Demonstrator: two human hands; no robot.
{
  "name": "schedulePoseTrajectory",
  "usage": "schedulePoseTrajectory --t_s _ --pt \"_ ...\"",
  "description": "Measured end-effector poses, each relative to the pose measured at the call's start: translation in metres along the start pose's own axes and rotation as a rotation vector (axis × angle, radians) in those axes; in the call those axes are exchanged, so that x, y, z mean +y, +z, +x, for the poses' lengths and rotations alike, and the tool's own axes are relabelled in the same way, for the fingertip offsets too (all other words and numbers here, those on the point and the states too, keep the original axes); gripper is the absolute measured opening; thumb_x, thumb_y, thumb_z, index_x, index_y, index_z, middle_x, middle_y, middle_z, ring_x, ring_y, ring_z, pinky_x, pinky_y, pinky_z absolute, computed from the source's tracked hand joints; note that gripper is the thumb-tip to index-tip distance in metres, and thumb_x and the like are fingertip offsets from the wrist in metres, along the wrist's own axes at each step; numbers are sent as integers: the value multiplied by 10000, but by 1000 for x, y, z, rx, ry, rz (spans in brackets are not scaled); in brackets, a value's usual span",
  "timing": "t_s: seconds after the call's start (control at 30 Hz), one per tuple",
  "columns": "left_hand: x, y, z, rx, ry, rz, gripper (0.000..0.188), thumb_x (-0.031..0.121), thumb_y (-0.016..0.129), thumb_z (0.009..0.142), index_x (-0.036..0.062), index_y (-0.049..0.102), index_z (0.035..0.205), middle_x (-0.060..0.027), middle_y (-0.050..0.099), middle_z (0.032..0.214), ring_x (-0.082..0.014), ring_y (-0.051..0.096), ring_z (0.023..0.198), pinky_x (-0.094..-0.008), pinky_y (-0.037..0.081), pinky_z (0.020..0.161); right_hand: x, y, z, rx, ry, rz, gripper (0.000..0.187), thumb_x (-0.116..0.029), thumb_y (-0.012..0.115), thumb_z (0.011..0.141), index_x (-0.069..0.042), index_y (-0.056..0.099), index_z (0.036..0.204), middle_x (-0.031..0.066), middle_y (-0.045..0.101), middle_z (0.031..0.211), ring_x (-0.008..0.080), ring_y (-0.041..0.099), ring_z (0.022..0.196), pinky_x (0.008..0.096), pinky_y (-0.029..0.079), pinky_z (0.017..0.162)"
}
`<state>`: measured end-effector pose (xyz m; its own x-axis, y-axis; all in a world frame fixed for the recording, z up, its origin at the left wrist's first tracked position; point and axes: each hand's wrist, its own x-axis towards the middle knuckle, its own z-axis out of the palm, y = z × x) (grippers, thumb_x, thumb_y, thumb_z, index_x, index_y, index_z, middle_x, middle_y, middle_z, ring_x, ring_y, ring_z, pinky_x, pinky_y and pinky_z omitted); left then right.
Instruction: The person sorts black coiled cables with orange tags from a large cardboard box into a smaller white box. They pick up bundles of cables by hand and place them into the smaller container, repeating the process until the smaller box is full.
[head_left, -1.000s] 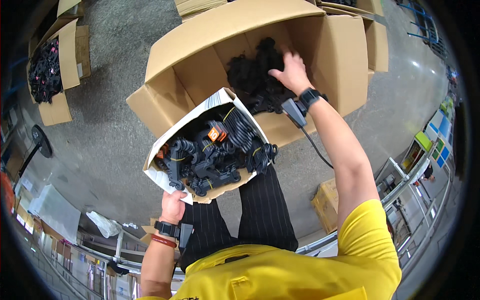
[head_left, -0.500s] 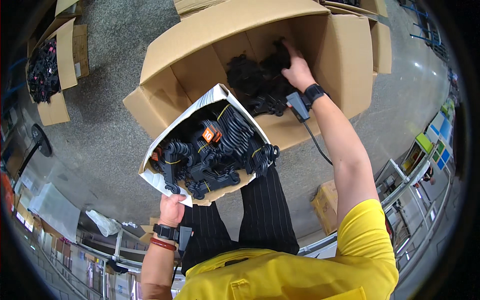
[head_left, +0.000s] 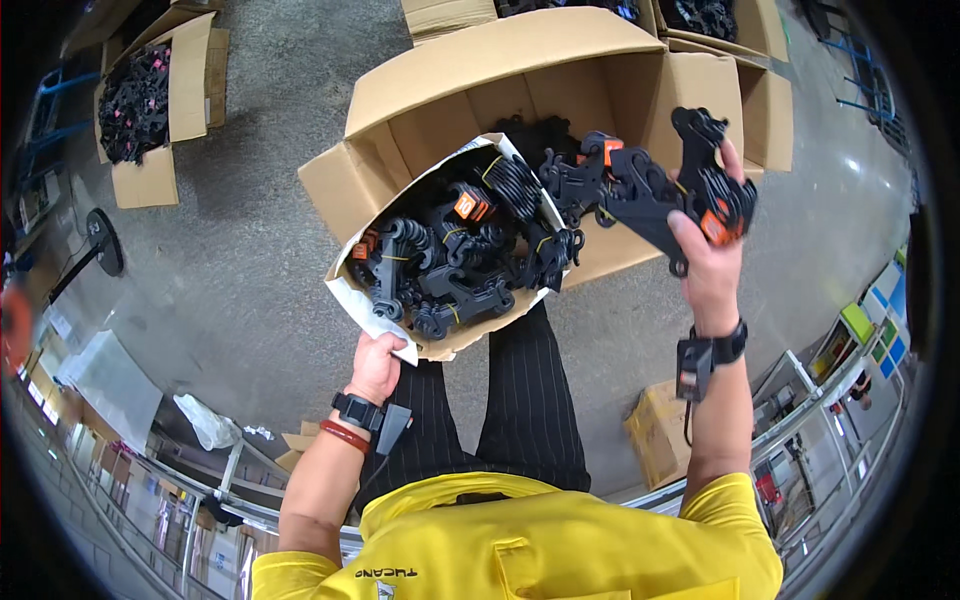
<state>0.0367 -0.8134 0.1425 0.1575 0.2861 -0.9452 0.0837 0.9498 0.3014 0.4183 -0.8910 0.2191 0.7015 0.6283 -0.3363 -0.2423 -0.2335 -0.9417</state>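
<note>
My left hand [head_left: 374, 370] pinches the torn white edge of a small carton [head_left: 352, 303], which is tilted in front of my legs. Bundles of black plastic hangers [head_left: 440, 285], tied with yellow bands, fill it, a few with orange tags. To the right, my right hand [head_left: 712, 268] grips linked bundles of black hangers [head_left: 640, 200] with orange tags. They hang over the front right of a big open cardboard box [head_left: 430, 78], the left end close to the carton. More black pieces lie in shadow inside the big box.
At the far left stands an open box [head_left: 188, 85] full of black and pinkish pieces. Behind the big box are more open boxes of dark items [head_left: 700, 15]. A closed carton [head_left: 660, 430] sits by metal rails at the lower right. A black round base [head_left: 104, 242] stands at left.
My right hand has come up out of the big box, toward me and to the right, with hanger bundles in it. My left hand still holds the small carton, now shifted right and farther away.
</note>
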Motion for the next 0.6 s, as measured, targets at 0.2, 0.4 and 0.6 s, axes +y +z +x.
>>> schedulePoseTrajectory --t_s 0.2,0.4,0.6 --pt "9 21 -4 -3 27 -16 456 -96 443 613 -23 453 1063 -81 509 1010 -228 507 961 -317 410 870 -39 26 -30 -56 -163 -41 847 -5 602 674 -37 141 1385 166 560 1056 220 553 997 337 421 908" --pt "8 24 -2 -17 41 -80 432 -86 470 668 13 467 1088 -76 530 997 -224 521 963 -336 409 900 -43 50 -50 -353 -105 152 913 -50 694 666 -65 142 1393 171 487 1173 239 550 1025 376 434 902" --pt "14 32 -1 -46 76 54 354 -106 500 681 46 552 996 -59 587 916 -211 562 856 -338 447 787 15 91 -39 -461 -77 -455 703 -40 689 641 -64 406 1283 149 465 1217 301 446 1129 356 349 968"
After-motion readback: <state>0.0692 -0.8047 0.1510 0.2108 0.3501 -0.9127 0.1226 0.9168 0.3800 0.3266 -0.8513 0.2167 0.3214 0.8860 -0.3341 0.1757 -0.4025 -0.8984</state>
